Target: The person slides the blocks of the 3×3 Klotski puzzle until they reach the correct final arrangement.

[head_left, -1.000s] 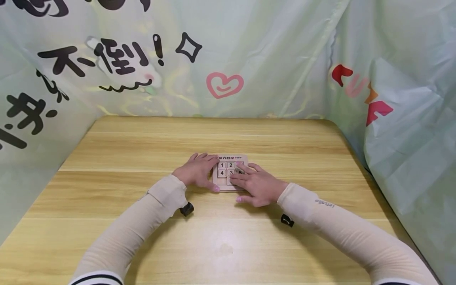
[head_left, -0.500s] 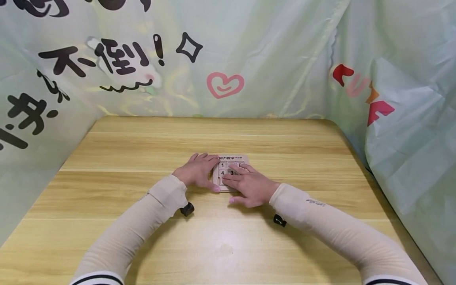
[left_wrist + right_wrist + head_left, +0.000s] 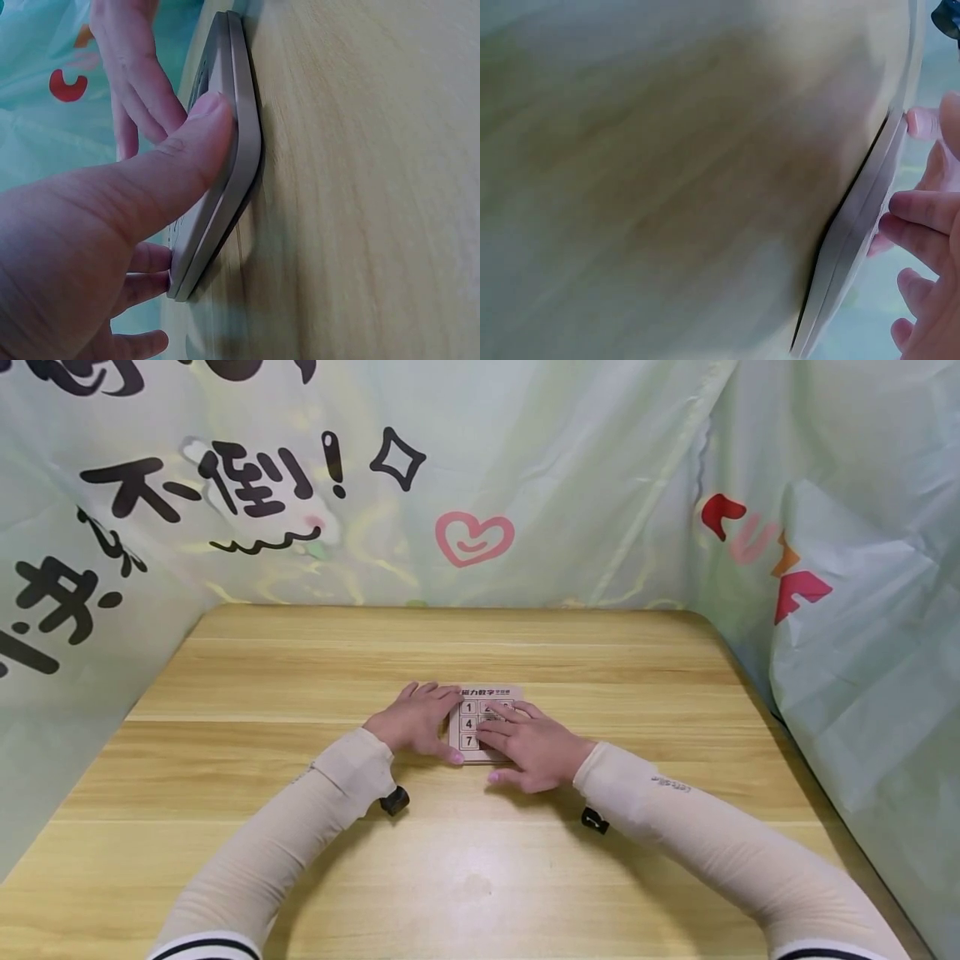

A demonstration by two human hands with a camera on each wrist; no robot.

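Note:
A pale magnetic number slide puzzle (image 3: 474, 757) lies flat on the table, Chinese lettering along its far edge. Tiles 1, 4 and 7 (image 3: 468, 741) show down its left column; a dark gap shows at the bottom beside the 7. My left hand (image 3: 415, 718) grips the puzzle's left side, thumb near the front corner and fingers toward the far edge. In the left wrist view that thumb lies across the frame's edge (image 3: 244, 112). Over the right part reaches my right hand (image 3: 536, 750), its extended fingertips on the tiles, hiding several of them.
The wood-grain table (image 3: 472, 860) extends around the puzzle on every side. Behind it hangs a pale green printed curtain (image 3: 570, 485), which also drops along the right and left sides. A black wrist strap piece (image 3: 595, 820) hangs below the right sleeve.
My right hand moved left across the puzzle, then slightly back right. A tile slid from the bottom middle to the bottom left, where the 7 now shows. My left hand stayed put.

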